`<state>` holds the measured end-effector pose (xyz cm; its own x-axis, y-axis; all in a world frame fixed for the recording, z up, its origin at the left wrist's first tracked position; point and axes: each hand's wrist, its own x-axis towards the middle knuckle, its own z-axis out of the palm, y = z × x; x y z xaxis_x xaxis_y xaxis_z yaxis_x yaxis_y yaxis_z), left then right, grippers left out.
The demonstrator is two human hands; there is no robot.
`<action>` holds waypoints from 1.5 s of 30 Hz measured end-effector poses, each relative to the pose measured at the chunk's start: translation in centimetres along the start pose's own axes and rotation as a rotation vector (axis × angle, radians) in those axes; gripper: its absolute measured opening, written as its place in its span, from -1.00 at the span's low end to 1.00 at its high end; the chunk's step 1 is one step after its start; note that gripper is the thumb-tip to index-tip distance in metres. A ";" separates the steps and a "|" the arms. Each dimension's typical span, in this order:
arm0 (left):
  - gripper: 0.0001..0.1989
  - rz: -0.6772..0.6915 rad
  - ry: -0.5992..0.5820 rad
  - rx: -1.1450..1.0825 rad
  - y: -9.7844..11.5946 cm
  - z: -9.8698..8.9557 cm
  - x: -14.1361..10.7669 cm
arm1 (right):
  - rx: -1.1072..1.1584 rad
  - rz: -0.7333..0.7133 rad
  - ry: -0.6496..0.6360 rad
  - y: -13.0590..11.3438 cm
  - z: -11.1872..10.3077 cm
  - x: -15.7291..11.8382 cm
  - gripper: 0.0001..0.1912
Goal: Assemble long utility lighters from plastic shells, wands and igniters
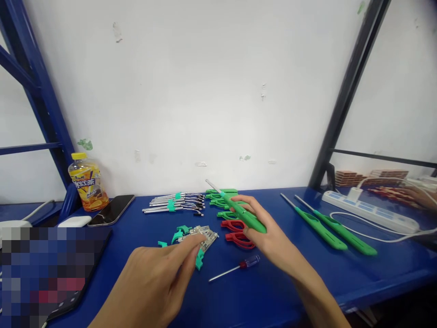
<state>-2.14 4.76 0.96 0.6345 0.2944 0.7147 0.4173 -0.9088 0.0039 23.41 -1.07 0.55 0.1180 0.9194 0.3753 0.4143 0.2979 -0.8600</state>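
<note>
My right hand (pixel 264 228) is wrapped round a green lighter-like tool (pixel 244 215) whose metal tube points up and left. My left hand (pixel 164 273) is pinched over a pile of clear parts with teal pieces (pixel 209 241); what its fingertips hold is too small to make out. Behind the pile lie several metal tubes with wires and teal clips (pixel 170 202). Green handle shells (pixel 221 200) and red handle shells (pixel 241 239) lie between my hands. A screwdriver (pixel 235 268) rests in front of them.
Two green long-tubed tools (pixel 321 230) lie at the right, beside a white power strip (pixel 370 212) with cables. At the left are a bottle (pixel 88 184), a phone (pixel 112 210) and a dark tablet-like device (pixel 75 291). Another person's hand (pixel 419 198) shows at the far right.
</note>
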 end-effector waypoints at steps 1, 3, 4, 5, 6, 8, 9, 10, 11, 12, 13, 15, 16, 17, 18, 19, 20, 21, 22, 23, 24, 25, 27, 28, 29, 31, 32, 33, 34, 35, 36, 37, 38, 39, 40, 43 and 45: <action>-0.73 -0.005 -0.002 0.000 -0.1 0.0 -0.1 | -0.003 0.007 0.030 0.3 -0.1 0.2 -0.36; -0.74 -0.010 -0.005 -0.011 -0.3 0.0 -0.2 | -0.043 0.005 0.099 0.7 -0.1 0.5 -0.49; -0.74 -0.007 -0.011 -0.018 -0.3 0.1 -0.3 | -0.064 -0.002 0.127 0.9 -0.1 0.6 -0.55; -0.74 0.000 -0.016 -0.023 -0.3 0.1 -0.3 | -0.076 -0.011 0.143 1.0 0.0 0.6 -0.60; -0.73 0.011 -0.015 -0.023 -0.3 0.2 -0.3 | -0.081 -0.020 0.149 1.2 0.0 0.7 -0.64; -0.71 0.035 0.003 0.001 -0.2 0.3 -0.2 | -0.077 -0.030 0.144 1.5 0.1 0.7 -0.67; -0.70 0.046 0.008 0.014 -0.1 0.4 -0.2 | -0.076 -0.029 0.142 1.6 0.1 0.7 -0.68; -0.70 0.053 0.015 0.022 0.0 0.4 -0.1 | -0.078 -0.027 0.143 1.8 0.1 0.8 -0.67; -0.70 0.056 0.020 0.025 0.1 0.3 -0.1 | -0.081 -0.023 0.146 1.8 0.1 0.8 -0.67; -0.70 0.059 0.018 0.023 0.1 0.3 0.0 | -0.087 -0.020 0.149 1.9 0.1 0.8 -0.66; -0.70 0.063 0.018 0.021 0.2 0.2 0.0 | -0.095 -0.016 0.154 1.9 0.0 0.9 -0.66; -0.69 0.072 0.011 0.029 0.2 0.1 0.0 | -0.115 -0.007 0.164 1.9 0.0 0.9 -0.67; -0.68 0.074 0.001 0.040 0.2 0.1 0.0 | -0.126 -0.002 0.169 1.8 0.0 1.0 -0.68; -0.68 0.071 -0.021 0.047 0.2 0.0 -0.1 | -0.136 0.005 0.174 1.8 -0.1 1.0 -0.69; -0.68 0.066 -0.045 0.053 0.2 0.0 -0.1 | -0.145 0.013 0.181 1.8 -0.1 1.0 -0.69; -0.68 0.056 -0.073 0.051 0.1 0.0 -0.1 | -0.152 0.021 0.190 1.8 -0.2 1.0 -0.68; -0.68 0.045 -0.103 0.038 0.1 0.0 -0.2 | -0.159 0.030 0.199 1.8 -0.3 1.1 -0.66; -0.68 0.034 -0.124 0.015 0.1 -0.1 -0.2 | -0.164 0.039 0.209 1.8 -0.3 1.1 -0.63; -0.67 0.023 -0.142 -0.012 0.1 -0.1 -0.2 | -0.168 0.048 0.217 1.8 -0.4 1.1 -0.59; -0.67 0.011 -0.153 -0.038 0.1 -0.1 -0.2 | -0.171 0.056 0.224 1.8 -0.6 1.1 -0.55; -0.67 0.003 -0.151 -0.060 0.2 -0.1 -0.1 | -0.175 0.063 0.230 1.8 -0.7 1.1 -0.51; -0.68 -0.003 -0.148 -0.075 0.2 -0.1 -0.1 | -0.179 0.069 0.232 1.7 -0.8 1.1 -0.49; -0.69 -0.004 -0.147 -0.093 0.3 -0.1 -0.1 | -0.188 0.078 0.234 1.6 -1.0 1.0 -0.48; -0.68 -0.006 -0.154 -0.100 0.3 -0.1 0.0 | -0.193 0.080 0.233 1.6 -1.1 1.0 -0.49; -0.68 -0.010 -0.164 -0.107 0.3 -0.1 0.0 | -0.198 0.082 0.233 1.5 -1.1 1.0 -0.51; -0.67 -0.020 -0.188 -0.117 0.4 -0.1 0.0 | -0.210 0.085 0.230 1.5 -1.2 1.0 -0.53; -0.67 -0.021 -0.191 -0.119 0.3 0.0 0.0 | -0.219 0.086 0.228 1.5 -1.1 1.0 -0.53; -0.67 -0.019 -0.195 -0.119 0.3 0.0 -0.1 | -0.228 0.088 0.225 1.6 -1.1 1.0 -0.54; -0.67 -0.016 -0.194 -0.115 0.3 0.0 -0.1 | -0.239 0.089 0.221 1.6 -1.1 1.0 -0.54; -0.68 -0.013 -0.195 -0.111 0.2 0.0 -0.1 | -0.253 0.091 0.218 1.7 -1.1 1.0 -0.53; -0.68 -0.013 -0.196 -0.105 0.2 0.1 -0.2 | -0.269 0.093 0.216 1.7 -1.2 1.0 -0.53; -0.68 -0.015 -0.200 -0.096 0.2 0.1 -0.2 | -0.290 0.097 0.213 1.8 -1.3 1.0 -0.53; -0.68 -0.017 -0.201 -0.083 0.2 0.2 -0.2 | -0.318 0.100 0.211 1.8 -1.5 1.0 -0.54; -0.69 -0.018 -0.194 -0.065 0.2 0.2 -0.2 | -0.354 0.102 0.209 1.9 -1.9 0.9 -0.54; -0.69 -0.012 -0.181 -0.051 0.2 0.2 -0.2 | -0.398 0.104 0.209 2.0 -2.4 0.8 -0.54; -0.70 -0.002 -0.111 -0.044 0.5 -0.1 -0.8 | -0.572 0.122 0.215 2.9 -4.3 0.5 -0.57; -0.70 -0.030 -0.075 -0.089 0.7 -0.6 -1.9 | -0.692 0.177 0.215 3.9 -5.9 0.4 -0.62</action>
<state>-3.39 3.39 0.02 0.6706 0.3403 0.6591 0.3799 -0.9207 0.0888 30.40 -1.11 -0.59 0.3799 0.8471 0.3716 0.8381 -0.1452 -0.5259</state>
